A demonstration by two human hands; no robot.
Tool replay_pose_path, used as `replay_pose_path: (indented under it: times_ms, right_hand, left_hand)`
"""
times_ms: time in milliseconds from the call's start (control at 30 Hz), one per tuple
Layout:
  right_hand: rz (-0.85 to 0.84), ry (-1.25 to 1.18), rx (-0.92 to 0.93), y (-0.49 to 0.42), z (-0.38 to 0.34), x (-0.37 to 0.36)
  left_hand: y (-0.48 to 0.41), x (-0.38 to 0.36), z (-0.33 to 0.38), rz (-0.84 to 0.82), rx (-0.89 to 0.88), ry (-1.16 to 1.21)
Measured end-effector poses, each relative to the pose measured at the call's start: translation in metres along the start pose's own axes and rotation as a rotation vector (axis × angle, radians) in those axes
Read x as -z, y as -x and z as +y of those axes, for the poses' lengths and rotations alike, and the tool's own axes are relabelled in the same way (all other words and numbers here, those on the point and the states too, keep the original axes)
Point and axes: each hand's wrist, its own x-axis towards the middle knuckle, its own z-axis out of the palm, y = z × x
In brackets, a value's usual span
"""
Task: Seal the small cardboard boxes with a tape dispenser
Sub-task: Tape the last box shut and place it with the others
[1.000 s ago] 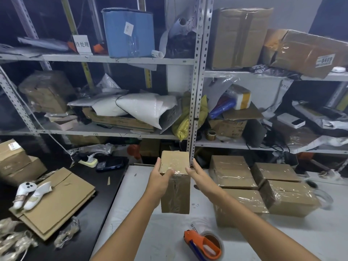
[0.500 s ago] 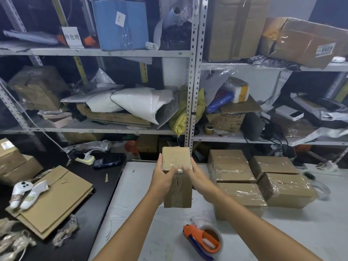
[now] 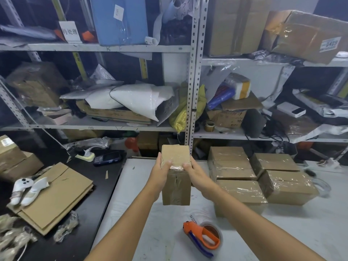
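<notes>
One head-worn view looks forward and down, close over the table (image 3: 282,232), facing shelves (image 3: 194,72).

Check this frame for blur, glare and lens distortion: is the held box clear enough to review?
Head view: the small box, the left hand and the right hand are sharp, with no motion blur. Head view: clear tape on the sealed boxes throws white glare. Head view: the wide lens seems to tilt the shelf post at the left edge. Head view: the upper left shelves are dim.

metal shelving (image 3: 194,72), crammed, 12 o'clock | white table (image 3: 282,232), 5 o'clock | black table (image 3: 105,200), 8 o'clock | pale grey wall (image 3: 293,3), 1 o'clock | light dim, bluish
</notes>
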Motion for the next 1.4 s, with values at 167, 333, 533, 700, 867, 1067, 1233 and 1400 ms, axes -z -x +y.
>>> replay_pose_path:
  times_ms: [167, 333, 533, 700, 867, 1067, 1233, 1400]
  right_hand:
    - [-0.05, 0.023, -0.005, 0.012, -0.013, -0.005]
    - [-0.1, 0.057, 0.008, 0.018, -0.012, 0.004]
    - [-0.056, 0.029, 0.006, 0.006, -0.004, -0.007]
    - [-0.077, 0.047, -0.036, 0.005, -0.008, -0.005]
    - [-0.026, 0.039, -0.014, 0.005, -0.004, -0.008]
    - [0.06, -0.076, -0.203, -0.003, -0.005, 0.005]
    - [-0.001, -0.081, -0.283, -0.002, -0.007, 0.008]
    - [0.055, 0.388, 0.043, -0.006, 0.002, 0.012]
  left_hand:
    - [-0.004, 0.004, -0.008, 0.054, -0.002, -0.007]
    - [-0.007, 0.006, -0.011, 0.06, 0.026, 0.015]
    - [-0.006, -0.001, -0.009, 0.02, 0.051, -0.027]
    - [-0.008, 0.0, -0.011, 0.034, 0.046, 0.01]
    - [-0.009, 0.0, -0.01, 0.004, 0.059, 0.017]
    - [0.0, 0.006, -0.011, -0.097, -0.029, -0.038]
    - [0.004, 0.009, -0.011, -0.053, -0.107, -0.168]
    - [0.003, 0.016, -0.011, -0.089, -0.116, -0.259]
